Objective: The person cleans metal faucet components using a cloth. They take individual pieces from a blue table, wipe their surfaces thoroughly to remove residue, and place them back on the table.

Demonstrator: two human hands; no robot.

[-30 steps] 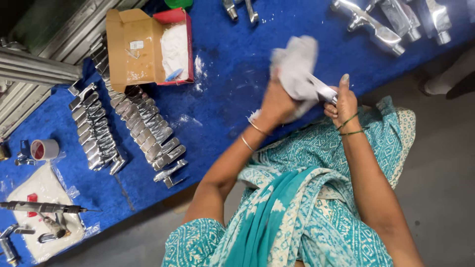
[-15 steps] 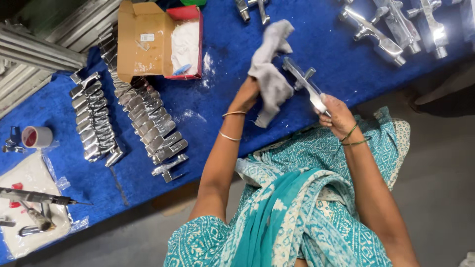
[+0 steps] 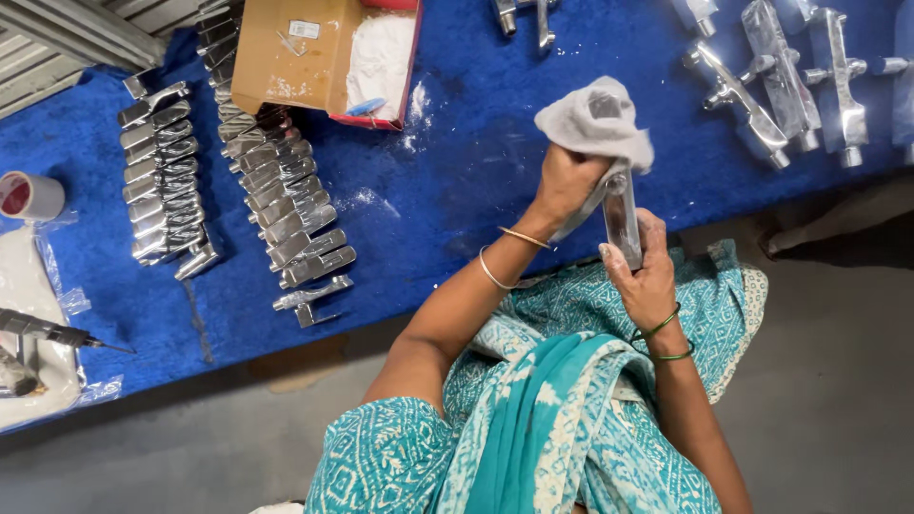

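My left hand (image 3: 564, 183) has a closed grip on a white cloth (image 3: 595, 119), bunched up and pressed on the top end of a chrome tap handle (image 3: 622, 219); my right hand (image 3: 647, 276) is closed round the lower end, holding it roughly upright just over my lap, near the tabletop (image 3: 457, 162) edge, not resting on it. To do this rub well, I reckon: keep the right grip low and firm so the piece doesn't twist, fingers off the part w/ the cloth on it so no fresh prints; wrap the cloth round the metal rather than dabbing, work along the length, then turn the piece to get the back face and edges. The cloth hangs loose at the side, so I'd tuck it in or it may slip. The handle itself: long, flat-sided, bright mirror chrome, reflecting light along its face; upper part hidden by the cloth, so can't tell its full shape or if any smears are left. Around me on the blue tabletop: two rows of similar chrome handles (image 3: 286, 219) laid side by side to my left, an open cardboard box (image 3: 295, 57) w/ white powder inside beyond them, larger chrome tap bodies (image 3: 781, 86) to the far right, and a roll of tape (image 3: 29, 195) at the far left edge.
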